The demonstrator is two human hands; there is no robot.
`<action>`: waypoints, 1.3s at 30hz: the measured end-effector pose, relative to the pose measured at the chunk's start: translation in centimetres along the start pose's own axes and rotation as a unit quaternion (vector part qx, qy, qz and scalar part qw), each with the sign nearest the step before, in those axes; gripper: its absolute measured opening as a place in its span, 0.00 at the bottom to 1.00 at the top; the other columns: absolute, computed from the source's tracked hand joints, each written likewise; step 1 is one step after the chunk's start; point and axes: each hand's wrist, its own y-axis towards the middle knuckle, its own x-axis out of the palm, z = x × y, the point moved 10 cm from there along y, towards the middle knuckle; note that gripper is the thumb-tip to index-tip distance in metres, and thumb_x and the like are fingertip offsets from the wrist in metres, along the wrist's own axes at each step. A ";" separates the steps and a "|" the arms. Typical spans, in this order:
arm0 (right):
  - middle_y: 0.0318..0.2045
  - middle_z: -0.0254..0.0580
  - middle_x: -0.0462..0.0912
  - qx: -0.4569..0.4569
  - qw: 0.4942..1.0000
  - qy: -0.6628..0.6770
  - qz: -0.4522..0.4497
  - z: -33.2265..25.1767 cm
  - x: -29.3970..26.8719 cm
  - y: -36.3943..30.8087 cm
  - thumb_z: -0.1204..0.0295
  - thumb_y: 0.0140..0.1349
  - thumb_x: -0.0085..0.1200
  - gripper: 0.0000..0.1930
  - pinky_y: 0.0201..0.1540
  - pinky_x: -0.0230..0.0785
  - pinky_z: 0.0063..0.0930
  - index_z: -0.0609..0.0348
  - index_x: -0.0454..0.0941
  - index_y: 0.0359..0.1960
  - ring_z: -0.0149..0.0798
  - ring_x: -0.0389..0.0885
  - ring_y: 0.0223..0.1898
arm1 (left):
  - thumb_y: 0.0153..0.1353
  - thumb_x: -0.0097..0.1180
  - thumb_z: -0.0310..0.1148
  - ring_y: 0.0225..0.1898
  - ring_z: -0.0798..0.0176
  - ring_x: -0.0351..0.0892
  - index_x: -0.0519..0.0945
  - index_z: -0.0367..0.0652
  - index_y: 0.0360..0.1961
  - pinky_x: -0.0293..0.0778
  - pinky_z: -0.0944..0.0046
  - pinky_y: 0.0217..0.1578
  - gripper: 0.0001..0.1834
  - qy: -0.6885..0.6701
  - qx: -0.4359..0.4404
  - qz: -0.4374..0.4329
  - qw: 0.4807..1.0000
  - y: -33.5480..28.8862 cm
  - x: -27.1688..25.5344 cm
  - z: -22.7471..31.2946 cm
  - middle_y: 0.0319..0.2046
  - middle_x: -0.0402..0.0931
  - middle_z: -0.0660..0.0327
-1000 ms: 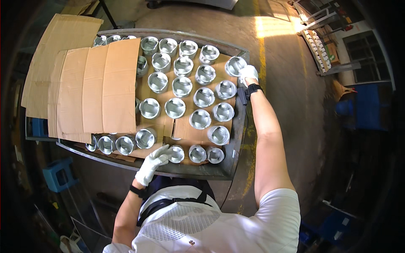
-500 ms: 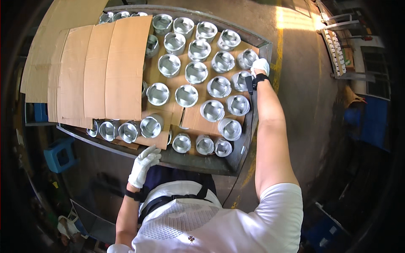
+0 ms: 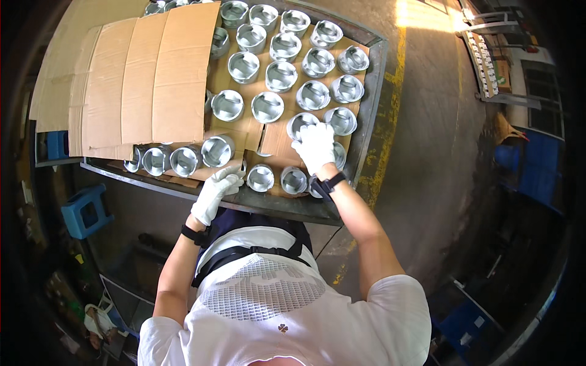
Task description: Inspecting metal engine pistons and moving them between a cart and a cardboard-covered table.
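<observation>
Several silver metal pistons [image 3: 267,107] stand in loose rows on brown cardboard [image 3: 254,135] in a dark metal bin [image 3: 281,205]. My right hand [image 3: 316,147], in a white glove, is over the near side of one piston [image 3: 301,124] in the right part of the bin. Its fingers are apart and overlap that piston's rim; no lifting shows. My left hand [image 3: 217,190], also gloved, lies at the bin's near edge, beside a piston [image 3: 217,151]. Its fingers are loosely bent, with nothing seen in them. Part of a piston right of my right hand is hidden.
Folded cardboard sheets [image 3: 140,82] cover the left part of the bin. A blue stool [image 3: 87,211] stands on the floor at the left. A yellow line [image 3: 390,116] runs along the floor to the right. Far right is a rack [image 3: 482,64] holding small pale parts.
My right hand has come from the bin's far right edge back toward me and leftward, over a piston. My left hand's fingers have bent more. The bin appears higher in view.
</observation>
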 end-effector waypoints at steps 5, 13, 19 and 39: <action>0.28 0.44 0.83 0.053 0.997 -0.051 -0.018 1.3 5.6 1.1 0.71 0.54 0.48 0.08 0.41 0.62 0.43 0.52 0.82 0.25 0.46 0.79 0.36 | 0.66 0.51 0.36 0.48 0.65 0.77 0.70 0.37 0.61 0.72 0.65 0.51 0.25 0.027 -0.001 -0.003 1.000 -0.8 -0.1 -1.4 0.52 0.77 0.58; 0.36 0.37 0.82 0.201 0.679 0.705 -0.027 5.7 6.8 -3.7 0.66 0.60 0.51 0.11 0.40 0.72 0.29 0.61 0.78 0.38 0.32 0.80 0.37 | 0.67 0.49 0.39 0.44 0.63 0.80 0.70 0.37 0.60 0.76 0.65 0.46 0.24 0.013 0.049 -0.095 0.994 0.4 2.5 0.9 0.47 0.80 0.55; 0.41 0.40 0.84 0.157 0.790 0.592 -0.020 -0.3 0.0 -7.1 0.70 0.52 0.65 0.18 0.47 0.75 0.28 0.61 0.79 0.44 0.32 0.82 0.43 | 0.70 0.44 0.46 0.40 0.59 0.82 0.70 0.38 0.58 0.78 0.62 0.38 0.25 0.010 -0.031 -0.158 0.987 2.4 6.9 0.9 0.44 0.80 0.52; 0.36 0.39 0.81 0.218 0.580 0.780 0.089 -3.7 -2.0 -9.4 0.74 0.58 0.47 0.12 0.38 0.75 0.27 0.64 0.76 0.42 0.34 0.81 0.35 | 0.71 0.37 0.37 0.50 0.64 0.74 0.71 0.41 0.55 0.71 0.65 0.50 0.17 -0.127 -0.036 -0.327 0.936 1.7 11.3 -1.4 0.50 0.76 0.59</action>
